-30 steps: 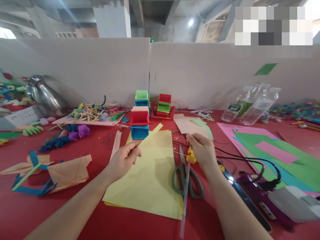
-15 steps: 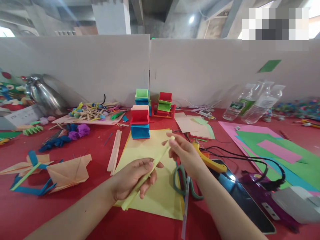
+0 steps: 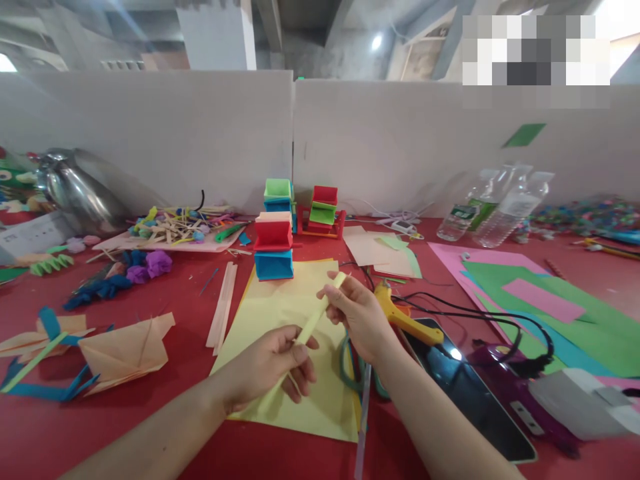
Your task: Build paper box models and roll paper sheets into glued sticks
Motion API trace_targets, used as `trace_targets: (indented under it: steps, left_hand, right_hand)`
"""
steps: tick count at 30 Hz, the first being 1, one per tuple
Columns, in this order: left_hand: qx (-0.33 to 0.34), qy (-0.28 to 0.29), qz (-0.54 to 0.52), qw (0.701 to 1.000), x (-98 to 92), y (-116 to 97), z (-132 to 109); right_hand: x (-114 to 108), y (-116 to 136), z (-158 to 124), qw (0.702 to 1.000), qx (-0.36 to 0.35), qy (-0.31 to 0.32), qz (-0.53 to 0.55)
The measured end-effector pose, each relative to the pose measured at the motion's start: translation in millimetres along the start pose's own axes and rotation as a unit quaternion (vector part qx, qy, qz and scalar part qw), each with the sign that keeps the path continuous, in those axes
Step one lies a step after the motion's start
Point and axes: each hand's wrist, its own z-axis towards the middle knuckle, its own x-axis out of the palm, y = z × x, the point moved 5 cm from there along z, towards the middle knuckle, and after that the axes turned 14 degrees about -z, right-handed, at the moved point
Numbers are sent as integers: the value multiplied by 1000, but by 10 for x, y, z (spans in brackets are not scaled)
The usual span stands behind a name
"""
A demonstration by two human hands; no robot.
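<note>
A thin strip of pale yellow paper, rolled or folded into a stick (image 3: 315, 319), slants upward to the right between my hands. My left hand (image 3: 280, 363) is closed around its lower half, with the thumb pressed on it. Near the top end my right hand (image 3: 354, 308) pinches it between thumb and fingers. Beneath lie yellow paper sheets (image 3: 310, 419). Green-handled scissors (image 3: 346, 363) are partly hidden by my right wrist, and a clear glue stick (image 3: 364, 427) lies below them. A yellow glue gun (image 3: 407, 320) rests right of my right hand.
Folded paper boxes in red and blue (image 3: 273, 248) stand behind the sheets. Wooden strips (image 3: 223, 307) and an orange paper piece (image 3: 127, 350) lie left. On the right are a phone (image 3: 465, 393), a purple power strip (image 3: 530, 407), coloured paper (image 3: 605, 293) and plastic bottles (image 3: 505, 213).
My left thumb has shifted on the yellow stick, and the left fingers have spread slightly below it. Both hands still hold the stick. The view has turned slightly to the right.
</note>
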Motion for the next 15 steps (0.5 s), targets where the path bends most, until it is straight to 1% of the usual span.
trace_targets:
  steps: [1,2,3,4,5,6,8,10,12,13,15]
  left_hand:
    - [7,-21,52,998,-59,-29,6]
    - [20,-48,126,991,-134,-80,6]
    - [39,-83,219,971,-222,-156,-3]
    - [65,-121,317,938,-310,-253,-23]
    - [90,-149,411,895,-385,-351,-50]
    - [98,-166,490,850,-450,-431,-76]
    - [64,-176,598,779,-579,-522,-121]
    - [14,-179,662,727,-692,-566,-164]
    - [-24,-181,692,698,-773,-594,-200]
    - [-36,-183,698,692,-801,-608,-216]
    - [-46,-190,699,688,-842,-641,-243]
  right_hand:
    - [-9,-6,8,1000,-6,-5,-23]
    - [-37,-11,18,998,-12,-19,-58]
    - [-86,-12,29,994,-19,-42,-101]
    - [-150,-7,40,986,-25,-69,-147]
    - [-227,6,50,976,-30,-96,-192]
    - [-312,28,59,965,-34,-120,-230]
    - [-492,101,88,944,-38,-155,-288]
    - [-672,215,151,914,-39,-186,-358]
    - [-814,333,271,875,-31,-200,-440]
    - [-866,380,352,851,-25,-201,-484]
    - [-927,426,541,798,-5,-186,-573]
